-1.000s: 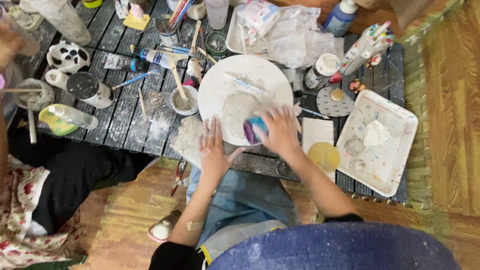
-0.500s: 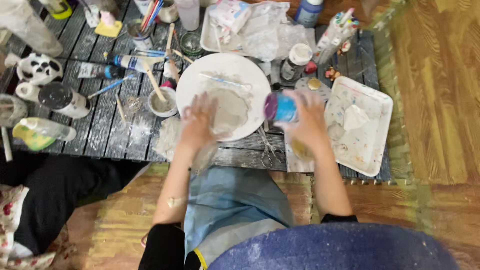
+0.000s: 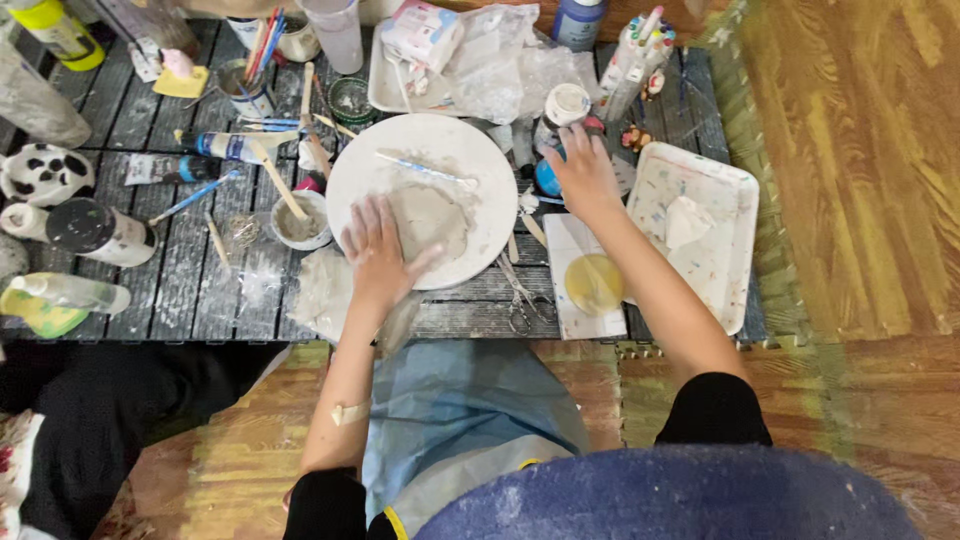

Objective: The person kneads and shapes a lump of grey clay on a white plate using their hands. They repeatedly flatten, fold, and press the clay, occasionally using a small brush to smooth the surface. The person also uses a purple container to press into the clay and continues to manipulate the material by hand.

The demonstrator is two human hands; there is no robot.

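Observation:
A white round plate [image 3: 480, 160] lies on the dark slatted table with a flat grey clay slab [image 3: 430, 220] on it and a thin brush [image 3: 425, 172] across its top. My left hand [image 3: 380, 250] rests flat on the plate's near-left rim, fingers apart, its fingertips at the edge of the clay. To the right of the plate, my right hand [image 3: 585, 175] is stretched out with its fingers around a small blue jar [image 3: 545, 182] low over the table. The hand hides most of the jar.
A white tray [image 3: 735, 200] with a crumpled tissue stands at the right. Scissors [image 3: 520, 300] and a yellow disc [image 3: 593, 283] on white paper lie near the front edge. A small bowl [image 3: 300, 222], paint tubes, brushes and bottles crowd the left and back. A person's dark trouser leg [image 3: 100, 420] is at the left.
My right hand has carried the blue jar from in front of the plate to the right and away from me, down toward the table. My left hand stays on the plate.

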